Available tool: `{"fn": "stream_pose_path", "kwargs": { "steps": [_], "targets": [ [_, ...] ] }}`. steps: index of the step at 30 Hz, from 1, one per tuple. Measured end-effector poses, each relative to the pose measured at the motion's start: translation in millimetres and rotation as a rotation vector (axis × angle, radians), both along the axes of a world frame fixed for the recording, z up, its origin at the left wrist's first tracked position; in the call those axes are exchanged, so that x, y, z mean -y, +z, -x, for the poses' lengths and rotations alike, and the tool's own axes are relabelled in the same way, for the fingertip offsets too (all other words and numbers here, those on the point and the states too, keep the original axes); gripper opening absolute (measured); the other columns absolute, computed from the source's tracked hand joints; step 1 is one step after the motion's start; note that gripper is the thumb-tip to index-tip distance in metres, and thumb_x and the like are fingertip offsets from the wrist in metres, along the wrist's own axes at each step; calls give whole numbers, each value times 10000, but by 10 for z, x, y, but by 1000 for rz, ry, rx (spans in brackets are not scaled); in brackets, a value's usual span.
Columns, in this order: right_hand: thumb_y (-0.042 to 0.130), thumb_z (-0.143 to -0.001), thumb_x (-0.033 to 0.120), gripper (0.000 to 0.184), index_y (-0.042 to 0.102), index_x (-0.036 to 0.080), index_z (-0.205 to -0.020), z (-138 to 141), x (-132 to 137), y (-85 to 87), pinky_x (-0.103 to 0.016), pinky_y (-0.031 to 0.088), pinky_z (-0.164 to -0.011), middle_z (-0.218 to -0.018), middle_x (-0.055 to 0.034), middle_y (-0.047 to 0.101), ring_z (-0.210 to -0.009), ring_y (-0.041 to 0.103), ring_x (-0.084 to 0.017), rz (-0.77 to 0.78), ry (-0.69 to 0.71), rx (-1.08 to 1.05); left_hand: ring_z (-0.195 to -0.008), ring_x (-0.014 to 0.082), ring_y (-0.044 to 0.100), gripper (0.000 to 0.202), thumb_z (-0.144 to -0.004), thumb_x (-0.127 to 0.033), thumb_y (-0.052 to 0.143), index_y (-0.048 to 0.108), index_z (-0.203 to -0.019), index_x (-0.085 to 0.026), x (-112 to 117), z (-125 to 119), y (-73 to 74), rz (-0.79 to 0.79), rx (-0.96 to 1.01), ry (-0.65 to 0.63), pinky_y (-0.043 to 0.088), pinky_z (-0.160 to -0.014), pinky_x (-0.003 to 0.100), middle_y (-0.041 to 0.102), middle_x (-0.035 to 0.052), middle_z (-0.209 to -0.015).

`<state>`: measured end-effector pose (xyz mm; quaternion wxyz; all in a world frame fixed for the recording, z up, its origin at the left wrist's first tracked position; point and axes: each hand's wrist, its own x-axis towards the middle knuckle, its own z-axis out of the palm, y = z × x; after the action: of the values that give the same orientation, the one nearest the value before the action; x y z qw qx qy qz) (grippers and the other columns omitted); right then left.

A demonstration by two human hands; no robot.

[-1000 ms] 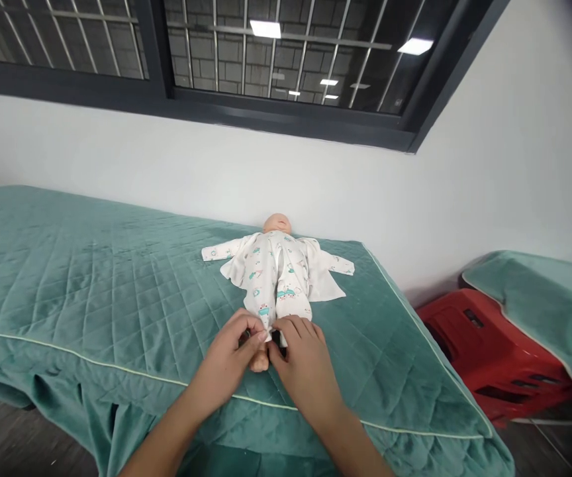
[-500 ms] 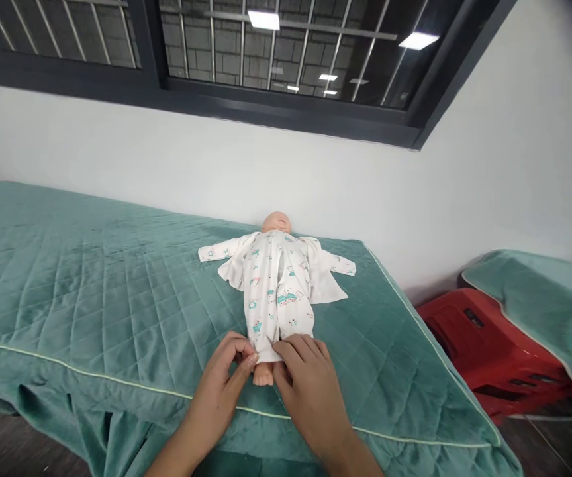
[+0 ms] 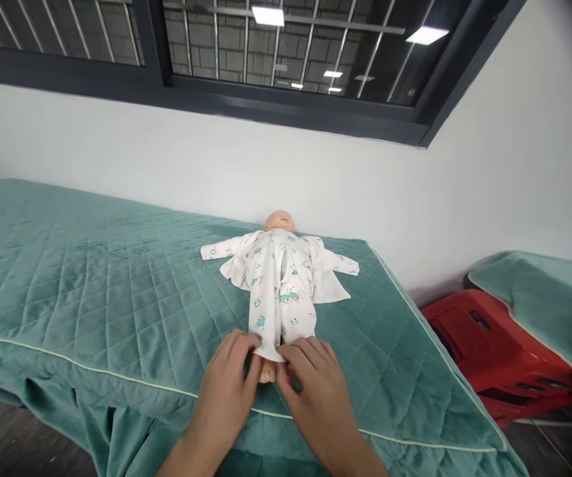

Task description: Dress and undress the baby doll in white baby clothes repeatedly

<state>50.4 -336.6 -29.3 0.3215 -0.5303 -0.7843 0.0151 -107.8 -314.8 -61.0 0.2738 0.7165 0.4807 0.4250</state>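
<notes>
A baby doll (image 3: 279, 222) lies on its back on a green quilted bed (image 3: 92, 278), head towards the wall. It wears a white patterned romper (image 3: 279, 285), whose sleeves and flaps are spread to the sides. My left hand (image 3: 229, 391) pinches the hem of the left trouser leg, fingers closed on the cloth. My right hand (image 3: 313, 391) pinches the same hem from the other side, beside the doll's bare foot (image 3: 267, 372). The two hands nearly touch.
The bed's front edge (image 3: 117, 374) runs just under my wrists. A red plastic stool (image 3: 494, 354) stands on the floor at the right, beside a second green-covered bed (image 3: 544, 305). A white wall and a dark barred window (image 3: 266, 59) are behind.
Both hands have drawn the trouser hem down towards me along the doll's leg, leaving less of the foot bare. The view has shifted slightly.
</notes>
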Motion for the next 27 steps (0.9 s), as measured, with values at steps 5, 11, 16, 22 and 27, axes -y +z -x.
{"fn": "stream_pose_path", "kwargs": {
  "steps": [5, 11, 16, 22, 27],
  "targets": [
    [515, -903, 99, 151, 615, 212, -889, -48, 100, -135, -366, 358, -771, -844, -25, 623, -846, 533, -202, 33, 9, 44, -936, 190, 595, 167, -962, -176, 427, 566, -1036, -229, 159, 98, -223, -170, -163, 2, 484, -807, 329, 615, 60, -1004],
    [499, -921, 97, 231, 587, 243, -1077, -185, 148, -161, -390, 414, -888, -1046, -41, 646, -998, 554, -212, 31, 62, -46, -946, 208, 581, 168, -939, -164, 468, 553, -1072, -221, 239, 96, -168, -229, -243, 14, 488, -804, 351, 614, 64, -1008],
    [487, -898, 114, 298, 532, 223, -1172, -463, 93, -366, -426, 485, -899, -1144, -102, 589, -1080, 553, -247, -9, -193, -182, -989, 217, 552, 172, -942, -165, 463, 572, -1068, -210, 144, -31, 131, -279, -217, -50, 472, -845, 375, 611, 74, -1044],
    [534, -858, 134, 210, 569, 208, -1051, -474, 6, -559, -429, 502, -798, -1009, -88, 616, -939, 573, -260, 80, -272, -119, -971, 235, 541, 143, -933, -206, 465, 608, -947, -203, -50, -391, 334, -180, -339, -141, 467, -857, 412, 619, 58, -984],
    [467, -883, 83, 216, 590, 203, -1015, -512, -101, -491, -364, 481, -808, -957, -55, 609, -915, 571, -216, 131, -161, -165, -987, 283, 544, 119, -871, -203, 512, 593, -957, -187, -141, -601, 328, -88, -531, -119, 450, -879, 480, 607, 74, -1008]
  ]
}}
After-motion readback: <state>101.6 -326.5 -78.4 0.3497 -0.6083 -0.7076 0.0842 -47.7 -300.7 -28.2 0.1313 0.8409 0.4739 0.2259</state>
